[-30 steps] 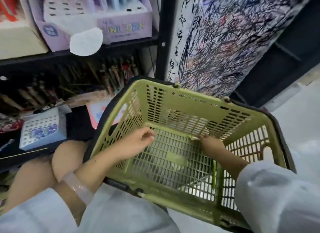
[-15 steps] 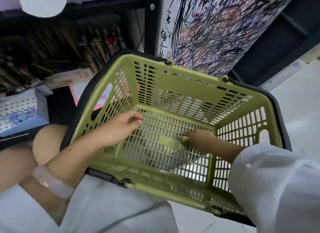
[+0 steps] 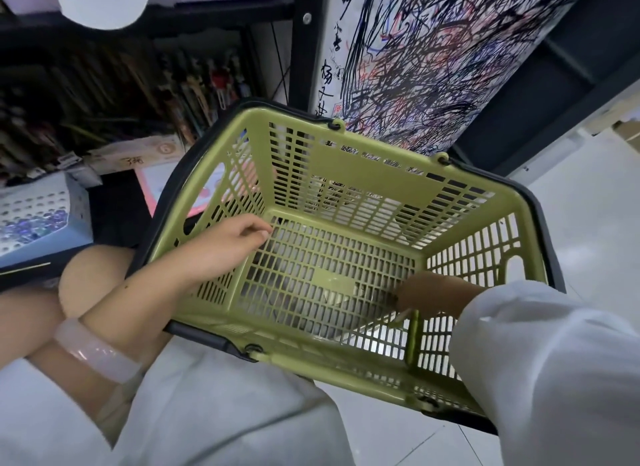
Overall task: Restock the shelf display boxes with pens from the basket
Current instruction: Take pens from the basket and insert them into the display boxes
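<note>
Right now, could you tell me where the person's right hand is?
In the head view the right hand is low inside the green basket, at the right of its slatted floor near the right wall, across from the left hand.

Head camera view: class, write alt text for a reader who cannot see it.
Both hands reach into a green basket that looks nearly empty; the right hand, blurred, seems to pick up a thin pale pen from the basket floor. The left hand rests loosely curled inside, beside shelves of pens.

Handwritten Chinese characters on the scribbled test-paper panel (image 3: 332, 77); embossed lettering on the basket (image 3: 381, 160), illegible
</note>
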### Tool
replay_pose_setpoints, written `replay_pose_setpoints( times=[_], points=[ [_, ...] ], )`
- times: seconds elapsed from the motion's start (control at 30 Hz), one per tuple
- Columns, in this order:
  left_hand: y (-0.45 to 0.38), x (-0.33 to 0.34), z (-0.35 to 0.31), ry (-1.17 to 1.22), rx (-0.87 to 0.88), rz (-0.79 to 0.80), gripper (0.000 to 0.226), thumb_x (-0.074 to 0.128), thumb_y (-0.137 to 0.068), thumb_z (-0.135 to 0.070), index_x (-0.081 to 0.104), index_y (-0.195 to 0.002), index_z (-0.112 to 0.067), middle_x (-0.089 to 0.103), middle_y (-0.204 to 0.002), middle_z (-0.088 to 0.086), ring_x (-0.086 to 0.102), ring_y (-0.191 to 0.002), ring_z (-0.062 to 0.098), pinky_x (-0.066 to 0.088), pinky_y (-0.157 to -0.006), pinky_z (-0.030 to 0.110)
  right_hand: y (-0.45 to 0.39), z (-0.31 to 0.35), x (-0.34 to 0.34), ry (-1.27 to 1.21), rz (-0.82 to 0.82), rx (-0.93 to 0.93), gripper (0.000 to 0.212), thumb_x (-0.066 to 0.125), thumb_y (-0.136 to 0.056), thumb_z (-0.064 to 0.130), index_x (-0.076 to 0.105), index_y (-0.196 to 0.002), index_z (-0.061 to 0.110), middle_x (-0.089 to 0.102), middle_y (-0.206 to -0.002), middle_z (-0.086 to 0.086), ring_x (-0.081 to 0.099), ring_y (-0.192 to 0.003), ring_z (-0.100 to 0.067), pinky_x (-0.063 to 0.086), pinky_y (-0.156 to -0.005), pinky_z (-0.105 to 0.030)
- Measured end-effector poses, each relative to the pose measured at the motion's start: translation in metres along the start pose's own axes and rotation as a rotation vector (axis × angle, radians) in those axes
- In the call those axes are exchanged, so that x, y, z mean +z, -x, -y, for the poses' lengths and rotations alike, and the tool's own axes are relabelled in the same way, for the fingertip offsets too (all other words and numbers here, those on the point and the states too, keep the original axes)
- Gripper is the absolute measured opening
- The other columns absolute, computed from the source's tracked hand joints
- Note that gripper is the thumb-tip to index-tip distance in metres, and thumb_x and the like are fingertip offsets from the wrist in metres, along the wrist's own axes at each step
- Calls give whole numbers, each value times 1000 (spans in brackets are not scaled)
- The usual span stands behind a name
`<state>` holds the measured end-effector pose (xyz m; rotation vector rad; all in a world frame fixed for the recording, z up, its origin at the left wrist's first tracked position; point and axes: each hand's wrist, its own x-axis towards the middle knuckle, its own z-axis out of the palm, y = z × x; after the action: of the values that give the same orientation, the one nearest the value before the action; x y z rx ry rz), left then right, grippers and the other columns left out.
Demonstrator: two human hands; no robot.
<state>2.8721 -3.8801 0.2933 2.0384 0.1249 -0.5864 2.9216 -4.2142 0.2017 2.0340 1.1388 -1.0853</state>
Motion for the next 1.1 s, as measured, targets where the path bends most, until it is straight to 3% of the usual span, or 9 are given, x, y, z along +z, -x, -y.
replay_pose_setpoints(
  times=[0.27, 0.47, 0.6, 0.67, 0.77, 0.9, 0.93, 1.0, 1.1],
  points=[
    [1, -1, 3, 45, 15, -23, 19, 44, -97, -25, 53, -93, -41, 54, -104, -21, 51, -109, 10, 40, -100, 36, -1, 2, 11, -43, -28, -11, 34, 54, -90, 12, 54, -124, 12, 63, -115, -8, 61, -105, -24, 47, -84, -28],
    [4, 2, -8, 17, 2, 3, 15, 42, -97, -33, 53, -102, -41, 55, -108, -18, 51, -111, 8, 40, -102, 37, 14, 13, -72, -181, -449, 8, 25, 46, -93, 16, 59, -115, 20, 62, -100, 1, 62, -87, -16, 48, -60, -21],
    [10, 7, -24, 25, 33, 107, 28, 40, -95, -43, 48, -120, -33, 57, -107, -17, 56, -96, -1, 45, -84, 23, 33, 42, -154, -95, -833, -114, 19, 48, -89, 14, 62, -102, 16, 61, -95, -2, 63, -88, -22, 51, -63, -31],
    [16, 7, -30, 124, 66, 149, 26, 41, -96, -39, 45, -118, -27, 64, -88, -11, 63, -72, 5, 47, -67, 19, 46, 52, -188, -70, -945, -143, 19, 50, -87, 14, 63, -102, 15, 61, -96, -3, 64, -89, -23, 50, -63, -32],
    [27, -8, -33, 326, 88, 54, 26, 45, -96, -32, 41, -120, -22, 47, -56, -9, 38, -44, 9, 32, -44, 19, 63, 56, -224, -46, -1003, -158, 27, 52, -89, 25, 59, -115, 22, 50, -124, 0, 60, -92, -20, 46, -63, -31],
    [47, -37, -30, 294, 153, -98, 40, 56, -89, -37, 42, -125, -29, 36, -76, -18, 29, -46, -4, 32, -43, 11, 79, 63, -255, -121, -1046, -225, 33, 55, -91, 35, 57, -123, 26, 39, -135, -5, 53, -83, -12, 40, -59, -25],
    [52, -44, -27, 227, 184, -174, 36, 58, -88, -36, 45, -121, -28, 36, -82, -19, 20, -55, -7, 35, -46, 9, 81, 65, -262, -161, -1061, -222, 33, 52, -92, 35, 57, -123, 24, 40, -133, -5, 49, -82, -9, 41, -64, -27],
    [65, -60, -21, 173, 195, -304, 15, 58, -90, -30, 53, -103, -23, 49, -73, -13, 53, -48, -4, 33, -46, 13, 84, 71, -278, -372, -1121, -220, 30, 48, -95, 28, 59, -120, 14, 42, -124, -7, 49, -89, -10, 41, -76, -25],
    [85, -80, -12, 396, 269, -380, 15, 43, -98, -18, 49, -87, -10, 45, -48, -8, 39, -39, 7, 32, -46, 25, 87, 97, -304, -1106, -1136, -372, 26, 40, -99, 17, 58, -114, 6, 49, -114, -6, 53, -100, -13, 45, -93, -21]
  ],
)
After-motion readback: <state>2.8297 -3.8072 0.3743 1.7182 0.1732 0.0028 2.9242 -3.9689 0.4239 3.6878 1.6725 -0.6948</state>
